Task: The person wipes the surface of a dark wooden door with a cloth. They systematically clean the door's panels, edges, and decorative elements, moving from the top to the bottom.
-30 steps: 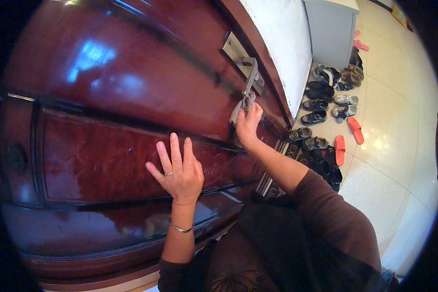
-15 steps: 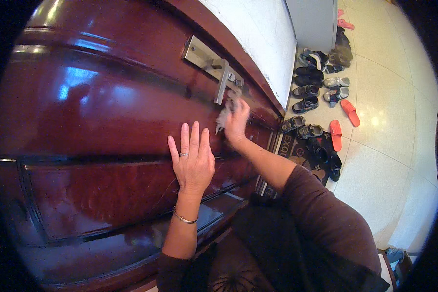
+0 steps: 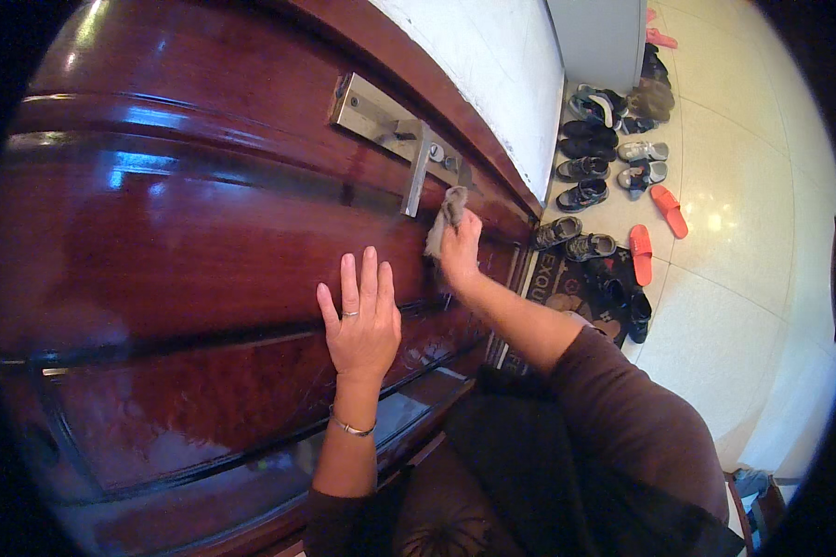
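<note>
A glossy dark red wooden door [image 3: 204,241] fills the left side of the view. My left hand [image 3: 364,320] lies flat against it, fingers stretched out, with a ring and a bracelet on. Just below the metal lock plate [image 3: 372,110], my right hand [image 3: 460,251] is closed around a greyish cloth [image 3: 452,209]. The cloth bunches up past the fingers near the door's edge. Close above it juts the metal door handle [image 3: 416,176]. The fingertips of my right hand are partly hidden by the cloth.
Several pairs of shoes [image 3: 582,195] line the wall to the right. Orange slippers [image 3: 640,255] lie beside a dark patterned doormat [image 3: 567,288]. A grey cabinet [image 3: 599,42] stands at the back, on the pale tiled floor [image 3: 729,232].
My right hand and the cloth have moved slightly down, away from the lock plate. The door has shifted a little in the view, and my left hand sits slightly lower.
</note>
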The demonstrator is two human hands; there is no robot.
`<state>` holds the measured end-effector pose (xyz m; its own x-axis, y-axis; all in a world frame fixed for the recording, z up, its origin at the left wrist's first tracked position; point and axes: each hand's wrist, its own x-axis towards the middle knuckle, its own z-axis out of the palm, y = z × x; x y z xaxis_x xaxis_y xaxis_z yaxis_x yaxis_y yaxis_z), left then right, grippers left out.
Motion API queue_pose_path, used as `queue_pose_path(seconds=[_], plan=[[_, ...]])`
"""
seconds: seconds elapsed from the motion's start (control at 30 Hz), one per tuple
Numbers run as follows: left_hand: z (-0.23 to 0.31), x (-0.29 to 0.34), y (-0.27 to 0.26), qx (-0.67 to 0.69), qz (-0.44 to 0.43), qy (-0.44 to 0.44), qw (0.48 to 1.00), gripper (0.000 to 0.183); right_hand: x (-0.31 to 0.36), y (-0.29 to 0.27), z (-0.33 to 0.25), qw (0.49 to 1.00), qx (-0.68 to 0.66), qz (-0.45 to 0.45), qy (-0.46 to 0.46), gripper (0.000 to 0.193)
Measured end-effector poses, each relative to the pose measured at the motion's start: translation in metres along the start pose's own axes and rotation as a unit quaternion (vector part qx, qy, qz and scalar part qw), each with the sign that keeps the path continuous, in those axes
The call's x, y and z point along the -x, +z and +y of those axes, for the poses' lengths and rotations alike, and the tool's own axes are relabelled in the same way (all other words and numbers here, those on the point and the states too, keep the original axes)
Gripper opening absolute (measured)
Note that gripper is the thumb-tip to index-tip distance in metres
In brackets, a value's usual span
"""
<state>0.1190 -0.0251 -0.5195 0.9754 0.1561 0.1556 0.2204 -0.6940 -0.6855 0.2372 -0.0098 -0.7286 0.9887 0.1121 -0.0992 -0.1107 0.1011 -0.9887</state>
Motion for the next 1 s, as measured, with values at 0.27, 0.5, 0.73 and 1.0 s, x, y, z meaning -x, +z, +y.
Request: queue_pose_path(seconds=[0.27, 0.5, 0.73, 1.0], plan=[[0.002, -0.004, 0.002, -0.010, 0.008, 0.009, 1.000, 0.041, -0.116, 0.000, 0.080, 0.991, 0.109, -0.012, 0.082, 0.039], [0.003, -0.005, -0.001, -0.021, -0.007, 0.002, 1.000, 0.041, 0.034, 0.019, 0.092, 0.975, 0.185, 0.067, 0.104, 0.042], [0.004, -0.003, 0.005, -0.006, 0.003, -0.005, 1.000, 0.040, 0.106, -0.017, 0.028, 0.869, 0.173, -0.172, 0.430, 0.046], [0.028, 0.043, 0.024, 0.192, -0.071, 0.047, 0.978, 0.041, 0.023, -0.013, 0.096, 0.967, 0.177, -0.032, 0.179, 0.038]])
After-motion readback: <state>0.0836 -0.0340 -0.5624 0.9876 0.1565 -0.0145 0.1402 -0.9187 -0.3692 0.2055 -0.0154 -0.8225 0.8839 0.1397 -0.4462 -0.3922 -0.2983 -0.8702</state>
